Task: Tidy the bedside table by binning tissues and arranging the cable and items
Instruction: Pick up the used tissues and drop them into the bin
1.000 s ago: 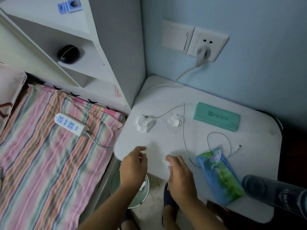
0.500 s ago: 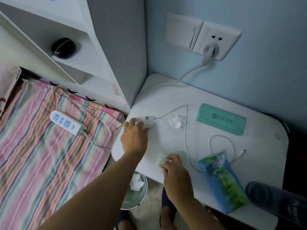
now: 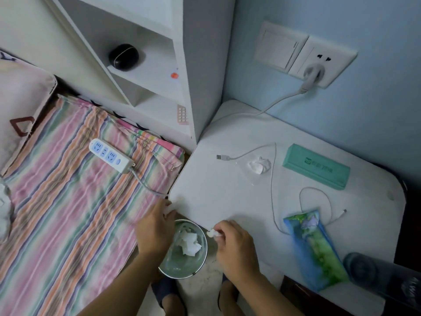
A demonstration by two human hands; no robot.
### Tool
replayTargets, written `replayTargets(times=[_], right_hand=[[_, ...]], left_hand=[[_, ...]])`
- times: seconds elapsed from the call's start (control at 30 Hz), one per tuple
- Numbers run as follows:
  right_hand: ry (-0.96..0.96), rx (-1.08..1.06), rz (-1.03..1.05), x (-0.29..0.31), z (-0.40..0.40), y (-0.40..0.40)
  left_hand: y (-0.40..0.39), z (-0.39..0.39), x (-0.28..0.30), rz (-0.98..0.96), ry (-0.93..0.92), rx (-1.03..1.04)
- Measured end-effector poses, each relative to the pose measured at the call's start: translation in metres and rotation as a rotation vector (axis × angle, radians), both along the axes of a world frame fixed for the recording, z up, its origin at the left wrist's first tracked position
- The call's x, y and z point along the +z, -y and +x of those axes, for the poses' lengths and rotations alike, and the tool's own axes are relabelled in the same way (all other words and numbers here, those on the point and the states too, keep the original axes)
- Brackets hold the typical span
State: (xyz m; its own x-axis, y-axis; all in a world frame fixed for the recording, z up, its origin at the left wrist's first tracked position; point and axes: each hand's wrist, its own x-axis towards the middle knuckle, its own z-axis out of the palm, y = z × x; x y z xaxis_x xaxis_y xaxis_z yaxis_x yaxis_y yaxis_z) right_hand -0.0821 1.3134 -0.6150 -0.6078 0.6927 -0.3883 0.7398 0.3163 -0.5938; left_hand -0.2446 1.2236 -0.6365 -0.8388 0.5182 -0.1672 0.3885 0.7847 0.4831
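Note:
A crumpled tissue point(image 3: 259, 165) lies on the white bedside table point(image 3: 216, 192), inside a bend of the thin white cable point(image 3: 272, 190), whose USB plug point(image 3: 220, 157) points left. My left hand point(image 3: 156, 229) is at the table's front left corner, over the left rim of the round bin point(image 3: 200, 261), with its fingers curled on a white tissue scrap. My right hand point(image 3: 234, 247) pinches a small tissue wad point(image 3: 213, 233) at the table's front edge, just right of the bin. Several tissues point(image 3: 189, 243) lie in the bin.
A teal box point(image 3: 316, 169) lies near the wall. A blue-green tissue pack point(image 3: 315, 249) and a dark bottle point(image 3: 378, 279) sit at the front right. A power strip point(image 3: 111, 155) rests on the striped bed, its cord running to the wall socket point(image 3: 312, 74).
My left hand picked up the tissue by the USB plug and drew back to the bin. My right hand slid its small wad to the table's edge. More tissue shows in the bin.

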Motion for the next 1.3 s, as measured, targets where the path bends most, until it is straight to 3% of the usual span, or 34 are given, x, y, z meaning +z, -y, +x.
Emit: replayTargets(times=[0.2,0.43,0.63,0.8,1.03,1.2,1.3], right_hand=[[0.029,-0.042,-0.165,-0.017,-0.011,0.05],[0.087,-0.1,-0.203,-0.089,-0.013,0.069],[0.183,-0.08,-0.266,-0.178,-0.008,0.071],[0.237,-0.12,-0.3,-0.225,-0.004,0.08],[0.28,-0.116,-0.413,-0.269,-0.02,0.096],[0.335,-0.052,-0.532,-0.254,-0.018,0.109],[0.309,-0.092,-0.489,-0.214,-0.008,0.108]], left_hand=[[0.066,0.02,-0.025,0.037,0.224,0.292],[0.097,0.056,-0.119,-0.257,0.614,0.24],[0.096,0.072,-0.218,-0.167,0.724,0.352],[0.103,0.077,-0.26,-0.147,0.738,0.453],[0.127,0.073,-0.249,-0.151,0.652,0.642],[0.137,0.06,-0.216,-0.177,0.493,0.551],[0.136,0.056,-0.178,-0.155,0.442,0.487]])
